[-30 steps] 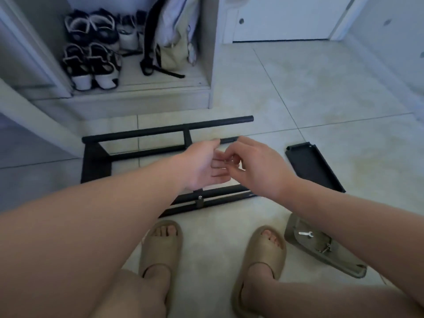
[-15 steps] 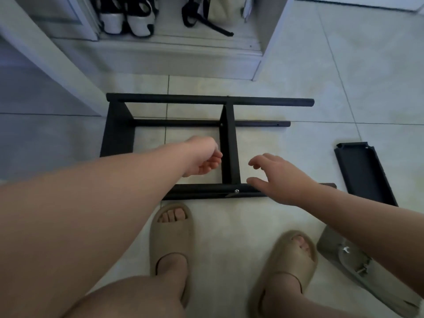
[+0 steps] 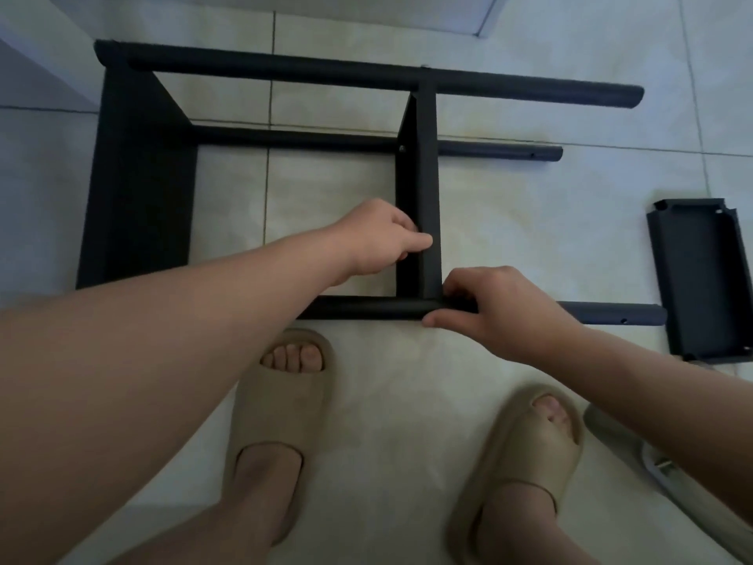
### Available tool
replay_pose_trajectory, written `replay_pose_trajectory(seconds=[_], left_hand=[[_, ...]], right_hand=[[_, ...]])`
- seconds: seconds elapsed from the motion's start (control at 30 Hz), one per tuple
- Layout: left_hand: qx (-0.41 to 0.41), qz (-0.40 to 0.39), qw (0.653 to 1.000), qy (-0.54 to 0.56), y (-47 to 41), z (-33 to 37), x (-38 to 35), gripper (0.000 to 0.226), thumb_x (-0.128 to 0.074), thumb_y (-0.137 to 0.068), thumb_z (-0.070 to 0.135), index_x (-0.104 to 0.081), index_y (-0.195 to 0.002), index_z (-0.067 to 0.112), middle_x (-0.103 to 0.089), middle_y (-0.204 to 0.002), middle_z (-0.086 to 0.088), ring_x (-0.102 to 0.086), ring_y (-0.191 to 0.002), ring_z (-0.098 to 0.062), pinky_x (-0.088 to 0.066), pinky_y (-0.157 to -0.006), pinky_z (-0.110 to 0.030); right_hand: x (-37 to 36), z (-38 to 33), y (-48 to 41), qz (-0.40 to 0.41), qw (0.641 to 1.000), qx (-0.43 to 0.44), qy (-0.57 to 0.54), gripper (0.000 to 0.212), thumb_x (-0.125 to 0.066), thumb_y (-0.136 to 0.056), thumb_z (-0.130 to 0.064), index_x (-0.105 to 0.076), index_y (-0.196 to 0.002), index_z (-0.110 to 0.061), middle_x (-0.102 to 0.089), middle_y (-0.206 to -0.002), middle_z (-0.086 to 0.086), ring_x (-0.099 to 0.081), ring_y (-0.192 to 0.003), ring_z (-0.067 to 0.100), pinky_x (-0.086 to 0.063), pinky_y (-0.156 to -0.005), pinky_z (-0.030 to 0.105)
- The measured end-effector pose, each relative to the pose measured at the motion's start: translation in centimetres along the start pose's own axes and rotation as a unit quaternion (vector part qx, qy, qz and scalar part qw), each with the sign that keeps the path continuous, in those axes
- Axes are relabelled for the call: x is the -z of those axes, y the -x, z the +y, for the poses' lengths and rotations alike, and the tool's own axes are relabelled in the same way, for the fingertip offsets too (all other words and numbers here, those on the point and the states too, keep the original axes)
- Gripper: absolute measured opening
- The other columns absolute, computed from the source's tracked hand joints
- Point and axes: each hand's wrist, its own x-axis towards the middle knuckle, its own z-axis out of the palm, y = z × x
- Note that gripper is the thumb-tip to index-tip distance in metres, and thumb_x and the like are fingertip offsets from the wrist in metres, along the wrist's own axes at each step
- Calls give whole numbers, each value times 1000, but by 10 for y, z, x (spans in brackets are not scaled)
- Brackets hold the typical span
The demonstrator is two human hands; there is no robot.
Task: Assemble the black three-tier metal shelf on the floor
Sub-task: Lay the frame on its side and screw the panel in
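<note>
- I'm looking down at the black three-tier metal shelf frame [image 3: 138, 177]. It's lying on its side on the pale tiled floor [image 3: 529, 222], just ahead of the beige slide sandals [image 3: 281, 401].
- Progress, my read: approx two-thirds done. Two flat tier panels are sitting between the long round tubes, one at the left end plus the middle panel [image 3: 419, 189], w/ a screw head showing at a far joint.
- Third flat black tray panel [image 3: 701, 279] is lying loose at right, just beside the tube ends. Holes there are showing empty.
- Left hand [image 3: 383, 238] is pinching the middle panel's edge, fingers curled.
- Right hand [image 3: 501, 307] is wrapping round the near black tube [image 3: 366, 307] at the joint. Any fastener inside, can't tell.
- Frame is looking matte, dark and straight.
</note>
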Motion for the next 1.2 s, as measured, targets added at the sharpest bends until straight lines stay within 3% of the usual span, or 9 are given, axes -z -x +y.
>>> replay_pose_trajectory(seconds=[0.13, 0.3, 0.43, 0.53, 0.63, 0.9, 1.0, 1.07, 1.2], left_hand=[[-2, -61, 998, -24, 5, -6, -9, 28, -70, -93, 31, -67, -70, 15, -51, -50, 12, -46, -51, -8, -39, -54, -21], [-22, -102, 993, -45, 10, -7, -18, 35, -68, -94, 30, -64, -76, 1, -48, -58, 0, -41, -54, -13, -37, -56, -24], [-28, -126, 990, -51, 8, -8, -17, 34, -66, -95, 31, -61, -71, 8, -48, -62, -5, -41, -58, -17, -37, -60, -27], [-35, -130, 990, -46, 8, -11, -18, 40, -65, -96, 33, -60, -77, -3, -48, -63, -5, -42, -56, -15, -39, -61, -28], [-49, -126, 990, -43, 7, -15, -18, 43, -65, -96, 32, -59, -82, -8, -48, -61, -4, -41, -53, -12, -38, -55, -24], [-47, -151, 987, 6, -2, -23, -17, 38, -67, -95, 29, -63, -86, -8, -48, -60, -1, -42, -53, -10, -39, -53, -19], [-29, -179, 983, 29, -2, -24, -12, 24, -68, -94, 27, -73, -79, 9, -51, -57, 4, -43, -53, -11, -40, -53, -22], [1, -195, 980, 37, -4, -26, -6, 18, -67, -94, 18, -77, -79, 21, -56, -59, 6, -49, -53, -8, -41, -52, -19], [112, -165, 979, 50, -9, -35, 1, 31, -45, -92, -4, -72, -95, 11, -68, -79, -6, -61, -65, -14, -44, -57, -22]], right_hand=[[-8, 1, 18, -22, 1000, 5, 7, 43, -70, -81, -60, -63, -85, -18, -56, -69, -9, -51, -65, 6, -34, -56, 21], [-22, 4, 33, -18, 1000, -9, -5, 54, -66, -74, -68, -61, -89, -16, -56, -77, -10, -55, -71, 15, -45, -65, 32], [-25, 14, 31, 112, 991, 7, 71, 106, -63, -63, -85, -47, -139, -12, -49, -135, 4, -50, -123, 27, -45, -99, 41], [-22, 20, 19, 97, 980, 46, 166, 134, -47, -65, -97, -13, -162, -11, -7, -169, 14, -5, -156, 37, -12, -123, 55], [-23, 25, 8, 55, 971, 92, 213, 134, -33, -72, -99, 1, -162, -6, 11, -169, 16, 11, -156, 34, -3, -123, 64], [-25, 27, 4, 68, 960, 138, 234, 131, -33, -78, -95, 0, -160, 2, 8, -169, 19, 5, -157, 33, -8, -123, 63], [-25, 27, 3, 65, 958, 157, 233, 127, -36, -81, -92, -3, -160, 3, 6, -169, 20, 4, -157, 33, -8, -125, 60], [-24, 26, 2, 61, 958, 163, 228, 126, -37, -82, -90, -5, -159, 3, 5, -169, 20, 4, -157, 33, -9, -125, 59], [-22, 26, 2, 62, 961, 163, 217, 124, -39, -82, -89, -5, -160, 3, 5, -169, 19, 4, -157, 33, -10, -125, 59]])
